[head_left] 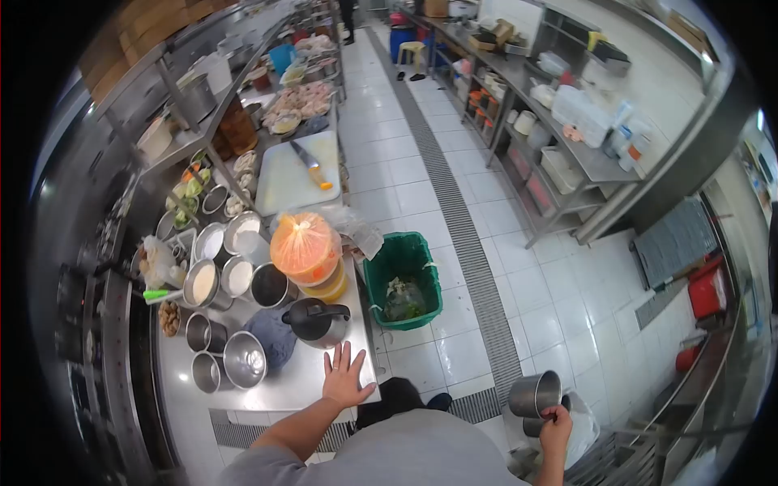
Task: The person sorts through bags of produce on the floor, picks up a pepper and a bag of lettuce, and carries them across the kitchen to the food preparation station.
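My left hand [347, 378] lies flat on the corner of the steel table [300, 389], fingers spread, with nothing in it. Just beyond its fingertips stands a dark, jug-like kettle [314, 321] with a black handle. A crumpled blue-grey cloth [272, 336] lies left of the kettle. Low on the right, my right hand [556, 428] is closed at a steel pot [532, 394], seemingly around its handle. Another metal rim shows just below that pot, partly hidden. Several steel pots, including a shiny bowl [245, 359], stand on the table's left part.
Past the kettle sit a bag of orange food [305, 247] and a white cutting board [298, 174] with a knife [310, 164]. A green bin [403, 279] stands on the floor beside the table. Right of the drain grate [454, 202] is a steel counter [559, 130].
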Demonstrator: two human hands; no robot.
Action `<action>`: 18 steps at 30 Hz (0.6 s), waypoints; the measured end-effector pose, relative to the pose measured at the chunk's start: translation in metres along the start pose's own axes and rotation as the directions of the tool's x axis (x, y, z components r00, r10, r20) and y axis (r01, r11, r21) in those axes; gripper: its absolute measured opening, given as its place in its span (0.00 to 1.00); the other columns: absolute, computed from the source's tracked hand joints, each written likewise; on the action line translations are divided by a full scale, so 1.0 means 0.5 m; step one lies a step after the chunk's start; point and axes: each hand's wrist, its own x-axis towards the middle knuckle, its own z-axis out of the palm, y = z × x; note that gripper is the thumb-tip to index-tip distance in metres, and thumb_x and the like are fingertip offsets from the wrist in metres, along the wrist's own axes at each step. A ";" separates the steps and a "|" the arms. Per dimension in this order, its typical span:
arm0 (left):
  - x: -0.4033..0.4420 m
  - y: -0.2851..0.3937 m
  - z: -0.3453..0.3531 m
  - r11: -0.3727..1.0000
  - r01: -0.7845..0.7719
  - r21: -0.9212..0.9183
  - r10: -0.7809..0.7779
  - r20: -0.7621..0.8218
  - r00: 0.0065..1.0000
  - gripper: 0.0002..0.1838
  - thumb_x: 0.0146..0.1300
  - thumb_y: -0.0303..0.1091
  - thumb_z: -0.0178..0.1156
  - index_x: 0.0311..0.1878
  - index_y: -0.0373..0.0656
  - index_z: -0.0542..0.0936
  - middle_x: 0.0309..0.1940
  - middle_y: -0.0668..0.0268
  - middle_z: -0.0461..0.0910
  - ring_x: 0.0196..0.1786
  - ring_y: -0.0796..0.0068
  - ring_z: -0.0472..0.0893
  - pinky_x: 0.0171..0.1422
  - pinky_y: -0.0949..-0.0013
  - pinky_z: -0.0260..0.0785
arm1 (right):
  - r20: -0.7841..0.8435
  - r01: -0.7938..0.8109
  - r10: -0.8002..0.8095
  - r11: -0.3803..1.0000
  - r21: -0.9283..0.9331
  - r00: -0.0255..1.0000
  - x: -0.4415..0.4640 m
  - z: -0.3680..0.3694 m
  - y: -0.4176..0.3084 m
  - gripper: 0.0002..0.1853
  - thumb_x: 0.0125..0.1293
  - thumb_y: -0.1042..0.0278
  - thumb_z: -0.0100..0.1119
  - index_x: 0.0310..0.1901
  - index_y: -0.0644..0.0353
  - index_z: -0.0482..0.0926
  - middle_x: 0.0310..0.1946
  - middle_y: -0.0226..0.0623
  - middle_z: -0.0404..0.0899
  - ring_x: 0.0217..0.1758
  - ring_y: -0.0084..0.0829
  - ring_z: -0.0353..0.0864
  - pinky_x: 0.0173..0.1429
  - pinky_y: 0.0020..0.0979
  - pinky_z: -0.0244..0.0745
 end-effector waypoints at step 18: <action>0.098 0.131 0.030 0.860 0.507 0.052 -0.509 0.117 0.852 0.55 0.54 0.49 0.68 0.81 0.36 0.54 0.81 0.34 0.41 0.83 0.26 0.37 0.82 0.27 0.32 | 0.228 0.233 -0.226 0.972 -0.005 0.947 0.735 0.041 -0.161 0.10 0.63 0.90 0.50 0.35 0.65 0.79 0.29 0.34 0.81 0.37 0.25 0.80 0.46 0.28 0.76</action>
